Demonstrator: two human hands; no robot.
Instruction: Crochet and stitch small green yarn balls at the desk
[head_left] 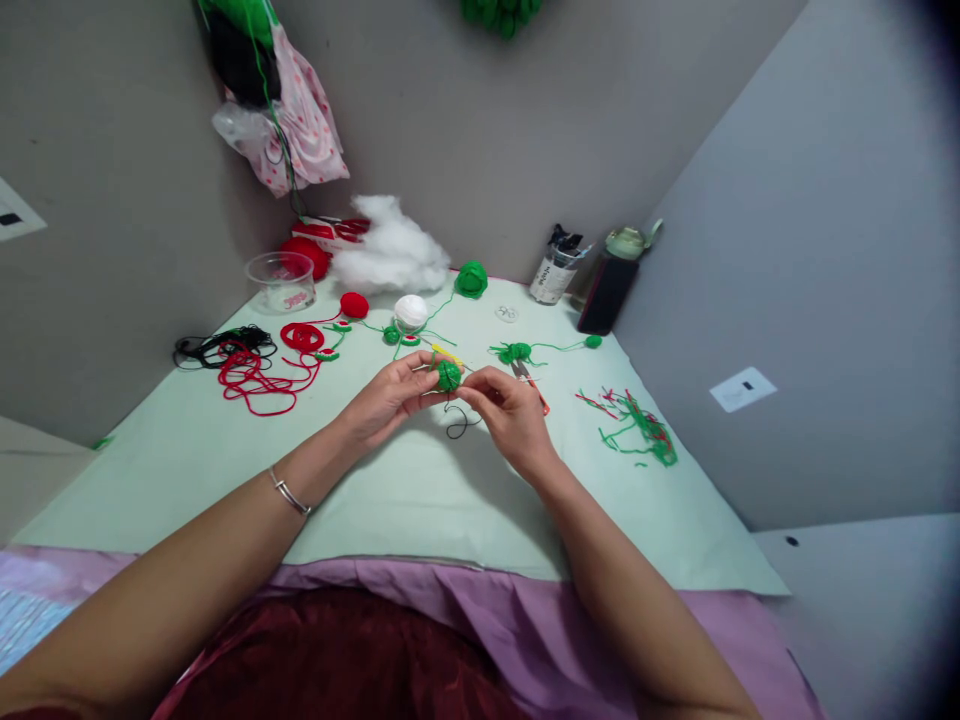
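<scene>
Pinching green crochet ball [448, 376], left hand [386, 398] and right hand [511, 412] mid-table, bare cloth [420, 500] nearer.

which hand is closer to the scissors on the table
Right. The right hand sits just in front of the scissors, nearly touching them; the left hand is farther to their left, across the green yarn piece.

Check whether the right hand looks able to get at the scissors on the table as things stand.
Probably yes: the scissors lie uncovered on the table just beyond the right hand, but that hand's fingers are busy at the green crochet piece.
</scene>
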